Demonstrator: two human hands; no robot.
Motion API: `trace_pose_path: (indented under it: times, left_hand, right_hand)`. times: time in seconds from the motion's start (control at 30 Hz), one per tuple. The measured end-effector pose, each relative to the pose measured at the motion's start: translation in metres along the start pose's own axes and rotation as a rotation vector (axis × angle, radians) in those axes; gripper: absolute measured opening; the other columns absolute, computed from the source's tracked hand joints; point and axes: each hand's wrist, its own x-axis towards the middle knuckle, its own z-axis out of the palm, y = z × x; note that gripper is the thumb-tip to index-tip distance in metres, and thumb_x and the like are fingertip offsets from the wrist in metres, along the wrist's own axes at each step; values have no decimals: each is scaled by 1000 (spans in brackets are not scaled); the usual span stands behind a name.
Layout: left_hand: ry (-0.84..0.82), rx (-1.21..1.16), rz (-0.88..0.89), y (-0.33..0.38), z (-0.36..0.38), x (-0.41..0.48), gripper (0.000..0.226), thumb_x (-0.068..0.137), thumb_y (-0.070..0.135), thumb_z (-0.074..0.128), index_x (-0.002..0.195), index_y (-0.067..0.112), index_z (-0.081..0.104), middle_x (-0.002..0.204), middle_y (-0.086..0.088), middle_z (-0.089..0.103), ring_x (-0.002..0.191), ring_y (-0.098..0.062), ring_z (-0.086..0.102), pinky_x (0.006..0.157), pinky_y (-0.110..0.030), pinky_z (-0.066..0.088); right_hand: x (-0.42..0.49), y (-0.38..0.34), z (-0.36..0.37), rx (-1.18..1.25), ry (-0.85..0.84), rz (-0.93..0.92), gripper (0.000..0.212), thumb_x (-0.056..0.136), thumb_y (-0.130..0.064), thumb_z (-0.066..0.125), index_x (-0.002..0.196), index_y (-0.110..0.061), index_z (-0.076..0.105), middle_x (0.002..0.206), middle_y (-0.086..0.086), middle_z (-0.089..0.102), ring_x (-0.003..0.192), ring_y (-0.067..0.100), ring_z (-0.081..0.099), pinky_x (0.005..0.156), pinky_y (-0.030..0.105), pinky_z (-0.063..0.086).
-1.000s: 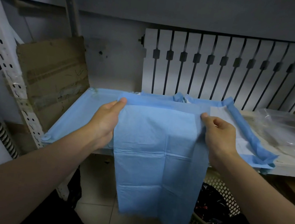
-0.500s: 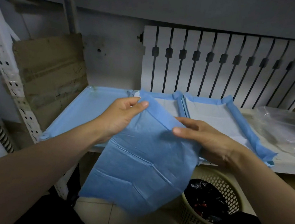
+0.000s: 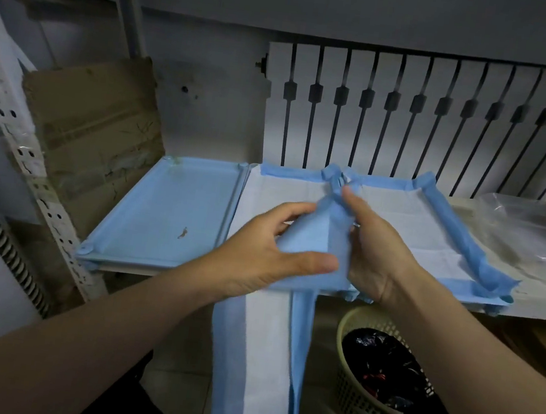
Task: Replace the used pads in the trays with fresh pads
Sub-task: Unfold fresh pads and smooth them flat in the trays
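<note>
Since the earlier frame, both hands have closed together, and the fresh pad (image 3: 267,343) has collapsed from a spread blue sheet into a narrow strip. It hangs at frame centre, white face outward, in front of the shelf (image 3: 545,305) edge. Left hand (image 3: 269,251) grasps its upper part, thumb across the fold. Right hand (image 3: 376,254) pinches the same fold. Empty blue tray (image 3: 161,207) lies at centre left. Laid pad (image 3: 416,231) covers the tray at centre right. Perforated basket (image 3: 358,399) stands at lower right.

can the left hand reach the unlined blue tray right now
Probably yes: nothing lies between the left hand and the unlined tray beside it, though that hand holds the fresh pad.
</note>
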Motion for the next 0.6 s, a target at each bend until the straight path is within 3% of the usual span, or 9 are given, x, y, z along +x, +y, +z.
trace_pose_path:
  times: [0.07, 0.13, 0.2, 0.27, 0.33, 0.43, 0.53, 0.6]
  left_hand:
    - [-13, -3, 25, -1, -1, 1, 91, 60, 40, 86, 137, 37, 39, 125, 22, 53, 111, 5, 55, 85, -16, 51]
    - [-3, 29, 60, -2, -1, 3, 98, 61, 29, 89, 142, 33, 34, 129, 22, 52, 116, 7, 51, 90, -14, 49]
    - [54, 24, 82, -3, 0, 4, 81, 72, 15, 83, 139, 28, 39, 123, 21, 56, 110, 12, 54, 82, -7, 47]
    - [173, -30, 53, -1, -1, 6, 42, 89, 11, 65, 127, 25, 52, 110, 17, 64, 97, 11, 61, 77, -6, 47]
    - [310, -205, -92, -2, -5, 11, 21, 98, 17, 52, 114, 19, 64, 103, 1, 73, 95, -7, 69, 82, -20, 53]
    - [401, -543, -325, -6, -11, 17, 26, 97, 26, 55, 116, 11, 65, 105, -12, 72, 97, -28, 69, 92, -41, 53]
    - [350, -613, -390, -8, -11, 19, 36, 95, 32, 57, 124, 12, 60, 115, -12, 69, 109, -30, 64, 102, -46, 46]
    - [316, -638, -378, -6, -9, 20, 37, 96, 34, 54, 126, 13, 59, 117, -12, 68, 109, -30, 64, 102, -46, 47]
  right_hand:
    - [1, -1, -4, 156, -91, 54, 70, 89, -64, 48, 126, -6, 60, 121, 20, 65, 109, 37, 65, 98, 50, 49]
    - [1, -2, -7, 272, -221, 73, 73, 93, -64, 38, 133, -5, 54, 126, 21, 62, 116, 37, 61, 101, 47, 48]
    - [-1, 0, -4, 306, -286, 69, 67, 97, -57, 36, 134, -4, 52, 128, 23, 60, 113, 36, 63, 96, 45, 52]
    - [-3, 3, 1, 285, -274, 35, 52, 101, -45, 40, 131, -5, 54, 126, 22, 61, 106, 37, 66, 91, 45, 55]
    - [-5, 4, 5, 198, -233, -39, 36, 100, -27, 49, 128, -5, 56, 121, 21, 63, 102, 37, 67, 93, 46, 53]
    - [-7, 9, 9, -63, -167, -198, 34, 93, -9, 60, 127, -7, 58, 108, 14, 67, 94, 26, 66, 92, 41, 55]
    - [-9, 14, 15, -394, -80, -337, 46, 88, -21, 69, 132, -17, 57, 103, 0, 64, 95, 14, 64, 89, 35, 56]
    - [-9, 17, 16, -522, -30, -383, 56, 83, -34, 73, 135, -26, 54, 115, -9, 61, 104, 10, 61, 88, 29, 53]
